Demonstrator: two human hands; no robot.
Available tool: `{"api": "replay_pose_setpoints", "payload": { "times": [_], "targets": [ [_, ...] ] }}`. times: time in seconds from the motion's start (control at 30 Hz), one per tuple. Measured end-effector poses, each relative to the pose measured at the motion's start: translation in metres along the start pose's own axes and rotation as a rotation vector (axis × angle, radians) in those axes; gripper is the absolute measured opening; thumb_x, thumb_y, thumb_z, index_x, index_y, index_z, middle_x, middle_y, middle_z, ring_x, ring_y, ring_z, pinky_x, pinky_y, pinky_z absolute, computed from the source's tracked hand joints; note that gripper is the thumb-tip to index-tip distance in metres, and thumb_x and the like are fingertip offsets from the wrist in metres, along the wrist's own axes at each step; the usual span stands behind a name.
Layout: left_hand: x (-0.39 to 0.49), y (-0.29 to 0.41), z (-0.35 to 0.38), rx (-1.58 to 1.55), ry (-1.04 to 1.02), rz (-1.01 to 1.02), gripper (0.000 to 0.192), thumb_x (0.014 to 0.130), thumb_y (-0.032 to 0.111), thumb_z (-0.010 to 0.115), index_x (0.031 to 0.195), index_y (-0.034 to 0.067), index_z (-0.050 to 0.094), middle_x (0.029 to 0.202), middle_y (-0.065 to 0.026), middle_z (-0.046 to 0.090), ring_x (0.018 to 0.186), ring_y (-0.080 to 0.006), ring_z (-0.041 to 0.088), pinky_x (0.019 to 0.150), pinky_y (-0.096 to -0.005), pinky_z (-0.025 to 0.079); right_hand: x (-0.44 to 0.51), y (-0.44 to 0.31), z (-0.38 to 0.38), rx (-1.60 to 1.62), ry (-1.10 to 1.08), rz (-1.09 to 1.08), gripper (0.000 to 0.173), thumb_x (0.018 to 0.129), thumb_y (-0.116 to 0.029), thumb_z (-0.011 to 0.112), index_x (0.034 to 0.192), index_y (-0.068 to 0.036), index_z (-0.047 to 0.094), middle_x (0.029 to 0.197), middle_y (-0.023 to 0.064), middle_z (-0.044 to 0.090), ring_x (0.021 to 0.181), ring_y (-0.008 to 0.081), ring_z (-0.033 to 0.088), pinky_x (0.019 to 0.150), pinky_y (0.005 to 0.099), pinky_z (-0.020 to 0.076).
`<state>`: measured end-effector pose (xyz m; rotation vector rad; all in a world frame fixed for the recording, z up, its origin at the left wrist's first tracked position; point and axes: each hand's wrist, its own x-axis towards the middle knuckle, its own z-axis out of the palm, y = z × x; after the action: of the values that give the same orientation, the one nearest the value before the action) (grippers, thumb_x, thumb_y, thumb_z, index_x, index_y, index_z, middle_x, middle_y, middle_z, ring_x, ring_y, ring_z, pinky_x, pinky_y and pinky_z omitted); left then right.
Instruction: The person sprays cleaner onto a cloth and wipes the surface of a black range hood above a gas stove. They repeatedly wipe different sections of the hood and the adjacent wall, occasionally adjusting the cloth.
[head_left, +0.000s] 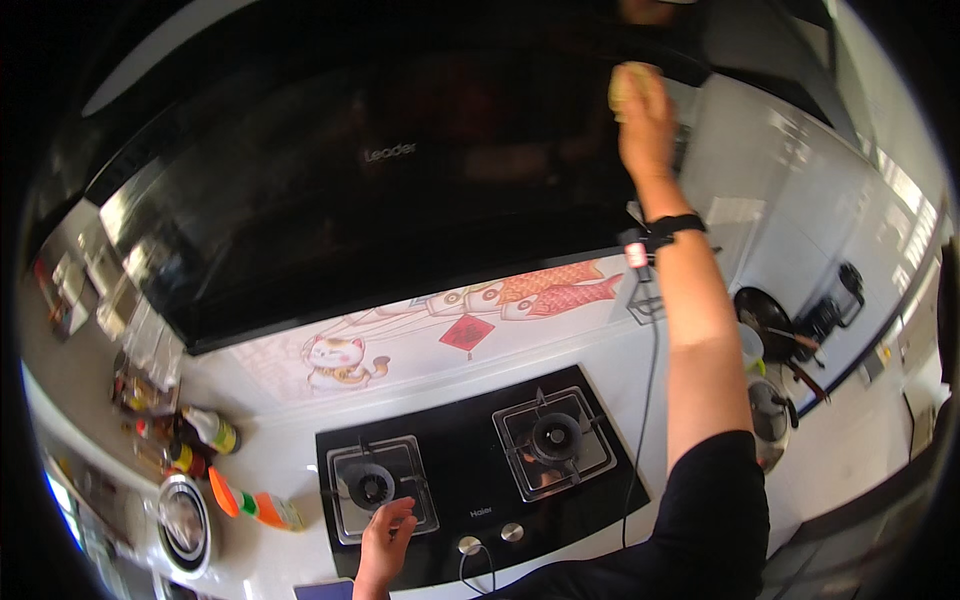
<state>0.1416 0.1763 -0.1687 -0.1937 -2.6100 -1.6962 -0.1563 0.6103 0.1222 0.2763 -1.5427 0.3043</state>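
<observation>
My right hand (646, 131) reaches up to the right part of the black glass range hood (390, 195), with a yellow sponge or cloth (621, 91) pressed under its fingers against the surface. A black band with a cabled device is on that wrist. My left hand (387, 536) hangs with bent, parted fingers near the left burner of the black gas hob (465, 450) and holds nothing. An orange spray bottle (262, 510) lies or leans left of the hob; its exact pose is unclear.
Condiment bottles (214, 431) and a round silver-rimmed appliance (182, 525) stand at the left. A black wok (765, 322) and a lidded pot (769, 424) are at the right. A cable (649, 405) hangs beside the hob. A dark flat object (324, 590) lies at the counter's front.
</observation>
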Motion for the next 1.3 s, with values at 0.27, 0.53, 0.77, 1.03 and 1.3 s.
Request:
{"api": "replay_pose_setpoints", "payload": {
  "times": [0.27,0.53,0.77,1.03,1.3],
  "targets": [
    [-0.013,0.01,0.01,0.088,0.025,0.065,0.028,0.078,0.012,0.061,0.105,0.005,0.057,0.094,-0.0102,0.06,0.084,-0.0217,0.06,0.072,-0.0306,0.05,-0.042,0.071,0.007,0.017,0.139,0.375,0.04,0.088,-0.013,0.046,0.128,-0.015,0.04,0.118,0.0169,0.046,0.105,0.0289,0.048,0.086,0.0352,0.0423],
    [-0.046,-0.011,-0.041,0.095,0.096,0.124,0.028,0.079,0.017,0.06,0.104,0.004,0.056,0.095,-0.0109,0.061,0.086,-0.0261,0.059,0.074,-0.0331,0.048,-0.082,-0.158,0.077,0.485,0.222,0.309,0.038,0.083,0.007,0.04,0.119,-0.001,0.046,0.115,0.0148,0.034,0.081,0.0157,0.045,0.068,0.026,0.0445],
    [-0.086,-0.046,-0.091,0.021,0.127,0.021,0.028,0.08,0.011,0.06,0.106,0.004,0.055,0.102,-0.0106,0.059,0.092,-0.0253,0.057,0.076,-0.0319,0.047,-0.073,-0.407,0.149,0.384,0.208,-0.204,0.031,0.083,-0.001,0.05,0.112,-0.01,0.054,0.113,0.0147,0.046,0.107,0.0309,0.044,0.096,0.0424,0.0298],
    [-0.093,-0.059,-0.106,-0.05,0.176,-0.079,0.025,0.081,0.006,0.058,0.106,0.001,0.054,0.1,-0.0103,0.061,0.091,-0.0198,0.058,0.077,-0.0286,0.046,-0.113,-0.529,0.186,0.516,-0.31,-0.605,0.032,0.078,-0.01,0.048,0.105,-0.021,0.061,0.119,-0.0004,0.046,0.121,0.0256,0.035,0.101,0.0462,0.0291],
    [-0.049,-0.03,-0.104,-0.148,0.075,-0.047,0.021,0.084,0.005,0.054,0.104,-0.001,0.054,0.102,-0.0085,0.06,0.092,-0.0144,0.056,0.076,-0.0258,0.044,-0.112,-0.379,0.129,0.469,-0.298,-0.662,0.03,0.075,-0.014,0.053,0.102,-0.023,0.063,0.119,-0.0061,0.047,0.119,0.0193,0.039,0.097,0.0391,0.0371]
  ]
}}
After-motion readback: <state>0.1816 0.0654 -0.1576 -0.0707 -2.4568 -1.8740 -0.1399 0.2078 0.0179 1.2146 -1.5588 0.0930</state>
